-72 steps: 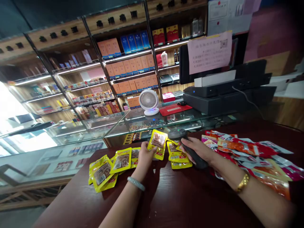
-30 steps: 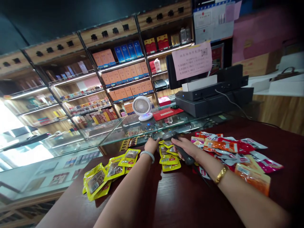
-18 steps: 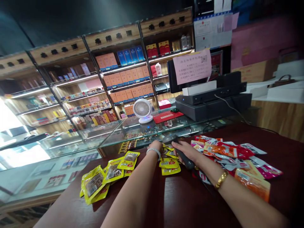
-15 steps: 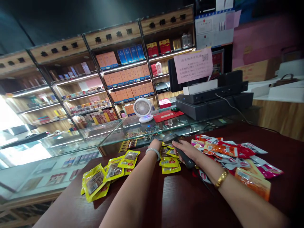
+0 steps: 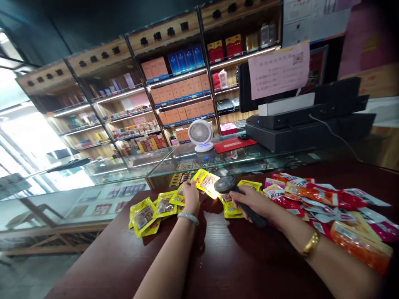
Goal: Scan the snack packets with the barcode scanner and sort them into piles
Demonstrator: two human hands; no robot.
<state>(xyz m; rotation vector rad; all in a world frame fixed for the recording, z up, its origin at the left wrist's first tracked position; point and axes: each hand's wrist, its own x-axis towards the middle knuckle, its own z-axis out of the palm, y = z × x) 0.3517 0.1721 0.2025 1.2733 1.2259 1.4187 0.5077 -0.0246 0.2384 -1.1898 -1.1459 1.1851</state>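
Observation:
My left hand [image 5: 190, 195] grips a yellow snack packet [image 5: 205, 182] by its left edge and holds it raised above the dark red-brown table [image 5: 212, 257]. Bright light falls on the packet. In my right hand [image 5: 251, 201] is a black handheld barcode scanner [image 5: 226, 184], its head close to the packet's right side. Beneath and behind the scanner lie more yellow packets [image 5: 232, 211], partly hidden. Left of my left hand is another pile of yellow packets [image 5: 143, 218], several overlapping.
A heap of red, orange and white snack packets [image 5: 311, 199] lies on the right. Behind the table, a glass counter carries a small white fan [image 5: 200, 132], a red mat [image 5: 233, 143] and a black cash register [image 5: 289, 135]. Stocked shelves [image 5: 183, 99] line the back wall.
My left hand has lifted a yellow packet from the middle pile and moved it left. The scanner now faces it, lighting it up. The camera view has turned somewhat left.

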